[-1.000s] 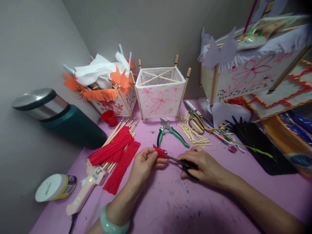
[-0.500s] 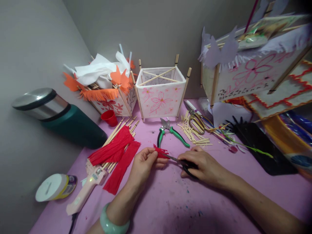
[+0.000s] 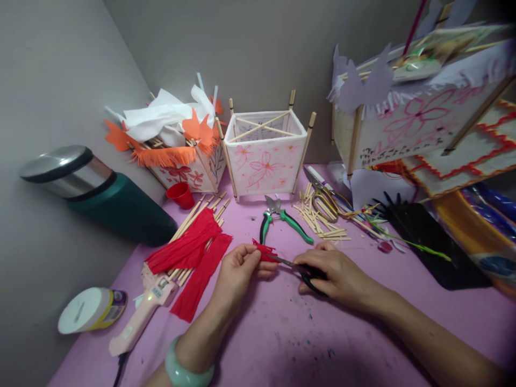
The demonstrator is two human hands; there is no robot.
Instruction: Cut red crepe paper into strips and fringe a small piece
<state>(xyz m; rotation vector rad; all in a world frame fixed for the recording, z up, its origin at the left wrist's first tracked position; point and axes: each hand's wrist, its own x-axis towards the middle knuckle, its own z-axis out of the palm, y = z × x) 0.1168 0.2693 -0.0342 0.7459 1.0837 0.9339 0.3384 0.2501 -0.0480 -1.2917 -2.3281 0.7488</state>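
Observation:
Between thumb and fingers, my left hand [image 3: 244,264] pinches a small piece of red crepe paper [image 3: 266,252] whose upper edge is cut into a fringe. My right hand [image 3: 330,271] is closed round the black handles of a pair of scissors [image 3: 312,277]. Their blades point left and lie against the red piece, close to my left fingertips. Green-handled pliers [image 3: 278,215] rest on the table just beyond my hands. To the left, strips of red crepe paper [image 3: 185,244] lie over a bundle of wooden sticks [image 3: 220,207].
A white flower-painted box lantern [image 3: 264,169] stands at the back, an orange-fringed one [image 3: 181,172] beside it. Left are a green bottle [image 3: 116,204], a pink glue gun [image 3: 141,317] and a white-lidded tub [image 3: 86,312]. Right are gold-handled scissors [image 3: 325,207], cut sticks [image 3: 318,226] and a black phone-like slab [image 3: 435,247].
Almost nothing differs. Both hands, the scissors and the red piece keep nearly the same place, with only a very slight shift of the fringe.

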